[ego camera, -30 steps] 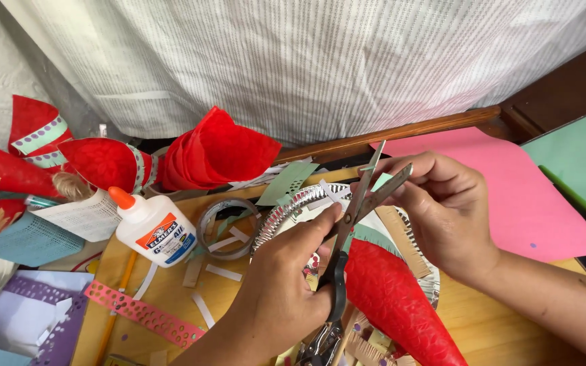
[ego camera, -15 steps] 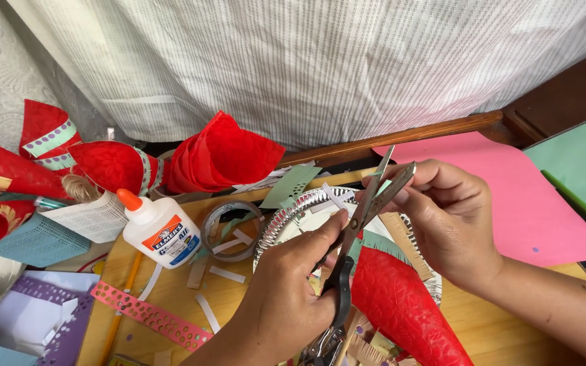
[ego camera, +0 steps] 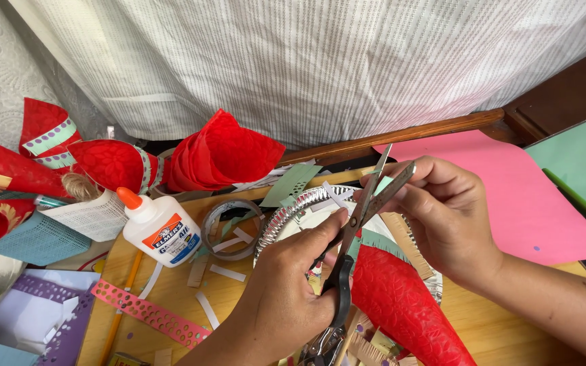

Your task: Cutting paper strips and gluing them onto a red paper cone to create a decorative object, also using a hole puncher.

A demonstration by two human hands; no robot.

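My left hand (ego camera: 286,291) grips the black handles of a pair of scissors (ego camera: 364,203). The blades point up and stand apart. My right hand (ego camera: 449,217) pinches a small pale green paper piece (ego camera: 382,184) at the open blades. Under both hands lie a red embossed paper cone (ego camera: 401,305) and a silver foil plate (ego camera: 286,217) with a ridged rim, on a wooden table (ego camera: 171,285).
A white glue bottle (ego camera: 161,227) with an orange cap lies left of a tape roll (ego camera: 228,227). Red paper cones (ego camera: 218,152) pile at the back left. A pink sheet (ego camera: 510,190) and a green sheet (ego camera: 578,156) lie to the right. A pink punched strip (ego camera: 147,312) and paper scraps lie in front.
Both hands keep their hold and the blades stay apart. The view has drifted a little, so the table items sit slightly further right in frame.
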